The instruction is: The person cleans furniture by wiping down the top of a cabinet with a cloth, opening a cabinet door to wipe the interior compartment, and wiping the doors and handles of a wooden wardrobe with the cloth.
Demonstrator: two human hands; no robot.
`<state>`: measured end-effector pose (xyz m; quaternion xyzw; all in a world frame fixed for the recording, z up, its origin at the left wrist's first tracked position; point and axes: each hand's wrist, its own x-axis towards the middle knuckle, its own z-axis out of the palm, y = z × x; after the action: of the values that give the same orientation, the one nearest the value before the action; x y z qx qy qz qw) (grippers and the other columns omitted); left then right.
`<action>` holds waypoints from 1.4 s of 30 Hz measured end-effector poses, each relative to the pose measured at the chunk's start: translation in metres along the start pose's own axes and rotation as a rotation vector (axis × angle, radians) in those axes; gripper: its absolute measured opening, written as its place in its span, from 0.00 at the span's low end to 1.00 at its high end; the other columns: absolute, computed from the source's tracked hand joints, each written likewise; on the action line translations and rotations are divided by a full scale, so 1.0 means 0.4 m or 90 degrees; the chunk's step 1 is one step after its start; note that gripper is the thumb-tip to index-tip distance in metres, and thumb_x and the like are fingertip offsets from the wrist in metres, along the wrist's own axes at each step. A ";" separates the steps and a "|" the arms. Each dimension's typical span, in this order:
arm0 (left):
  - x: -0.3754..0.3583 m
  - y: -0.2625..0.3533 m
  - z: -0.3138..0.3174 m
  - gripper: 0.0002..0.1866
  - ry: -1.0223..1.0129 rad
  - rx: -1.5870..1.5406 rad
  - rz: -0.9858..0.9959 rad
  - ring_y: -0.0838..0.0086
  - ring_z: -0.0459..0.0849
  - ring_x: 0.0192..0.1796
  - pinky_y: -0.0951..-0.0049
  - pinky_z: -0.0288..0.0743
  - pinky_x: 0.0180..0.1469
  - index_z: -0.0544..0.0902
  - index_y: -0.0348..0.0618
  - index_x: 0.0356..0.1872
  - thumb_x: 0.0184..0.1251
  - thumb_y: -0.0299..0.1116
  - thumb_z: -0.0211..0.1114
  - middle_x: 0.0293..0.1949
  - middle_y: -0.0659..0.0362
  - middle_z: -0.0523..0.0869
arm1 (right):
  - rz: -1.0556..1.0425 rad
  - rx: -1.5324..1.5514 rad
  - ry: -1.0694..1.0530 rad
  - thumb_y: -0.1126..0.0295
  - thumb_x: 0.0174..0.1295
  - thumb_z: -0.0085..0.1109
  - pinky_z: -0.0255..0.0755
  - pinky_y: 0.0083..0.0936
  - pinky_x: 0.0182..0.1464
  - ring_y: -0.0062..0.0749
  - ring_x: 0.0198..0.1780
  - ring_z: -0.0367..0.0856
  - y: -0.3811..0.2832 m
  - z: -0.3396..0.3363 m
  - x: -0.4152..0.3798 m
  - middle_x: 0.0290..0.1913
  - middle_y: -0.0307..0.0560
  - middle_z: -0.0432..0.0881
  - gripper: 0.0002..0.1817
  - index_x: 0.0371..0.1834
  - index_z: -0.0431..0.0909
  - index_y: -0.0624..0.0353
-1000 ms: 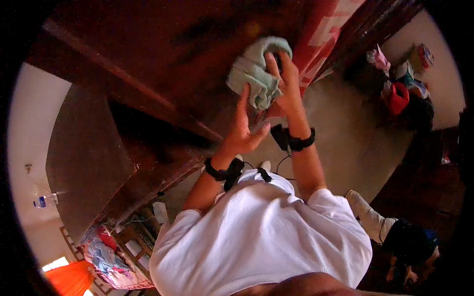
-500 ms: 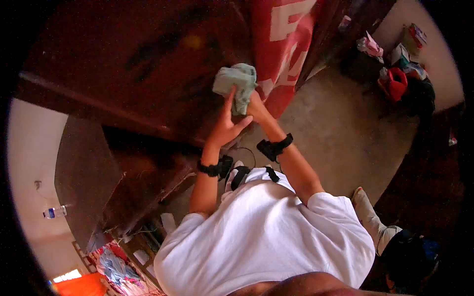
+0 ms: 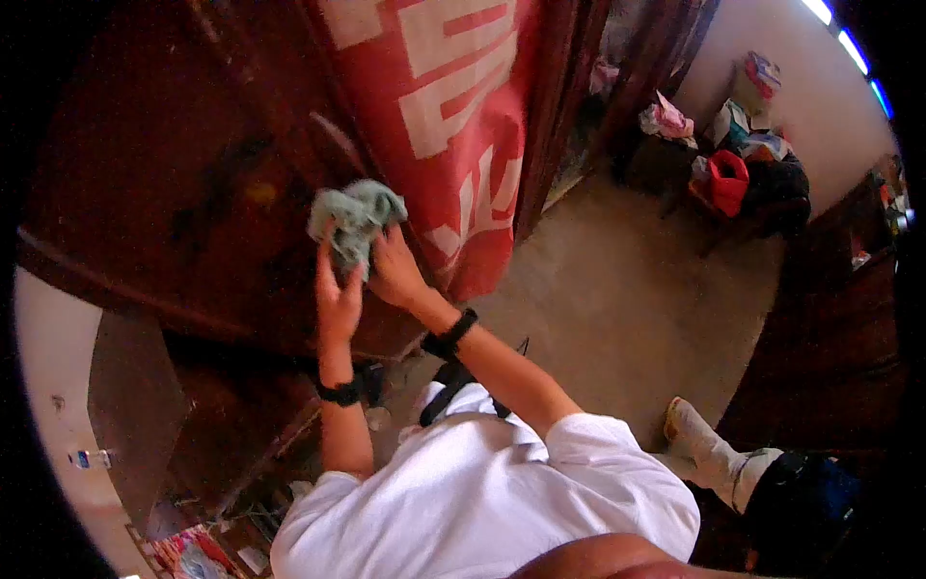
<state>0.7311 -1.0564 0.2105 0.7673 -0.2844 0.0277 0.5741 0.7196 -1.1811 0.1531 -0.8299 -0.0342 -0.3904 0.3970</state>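
Note:
A crumpled grey-green cloth [image 3: 355, 214] is held between both hands, in front of a dark reddish-brown wooden surface [image 3: 145, 174]. My left hand [image 3: 338, 294] has its fingers against the lower left part of the cloth. On the cloth's lower right side, my right hand [image 3: 394, 265] grips it, with some fingertips hidden in the folds. Just right of the hands hangs a red banner [image 3: 386, 96] with large pale characters. Black bands circle both wrists.
Bags and a red item [image 3: 725, 181] are piled by the far wall. Brown floor [image 3: 617, 280] stretches to the right. A person's leg [image 3: 709, 449] shows at the lower right. A small bottle [image 3: 87, 459] is at the far left.
The view has turned, so hands and cloth appear further left and lower, and more of the banner shows. The cloth has gone from a folded pad to a looser, bunched shape.

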 end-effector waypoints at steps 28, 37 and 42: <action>0.294 -0.023 0.834 0.24 -0.303 -0.452 -0.152 0.72 0.73 0.64 0.72 0.64 0.65 0.78 0.39 0.62 0.68 0.36 0.51 0.60 0.57 0.78 | 0.131 -0.285 0.047 0.72 0.55 0.63 0.72 0.38 0.52 0.46 0.52 0.77 0.713 -0.555 -0.024 0.51 0.54 0.78 0.19 0.51 0.76 0.59; 0.601 0.296 0.758 0.21 -0.096 -0.249 0.157 0.72 0.74 0.61 0.69 0.65 0.66 0.76 0.37 0.60 0.66 0.29 0.57 0.56 0.57 0.80 | -0.239 -0.235 0.115 0.67 0.53 0.62 0.51 0.57 0.70 0.70 0.66 0.59 0.617 -0.702 0.491 0.63 0.67 0.68 0.38 0.67 0.60 0.69; 0.639 0.314 0.794 0.26 0.001 -0.140 0.175 0.69 0.75 0.60 0.67 0.67 0.65 0.71 0.38 0.63 0.62 0.25 0.59 0.57 0.54 0.79 | -0.073 -0.089 0.188 0.66 0.58 0.59 0.42 0.58 0.73 0.73 0.70 0.51 0.588 -0.671 0.486 0.69 0.66 0.62 0.31 0.65 0.67 0.63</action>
<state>0.7958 -1.4671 0.3059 0.6535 -0.3877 0.0754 0.6458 0.7739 -1.5750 0.2376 -0.7859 0.0045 -0.5316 0.3158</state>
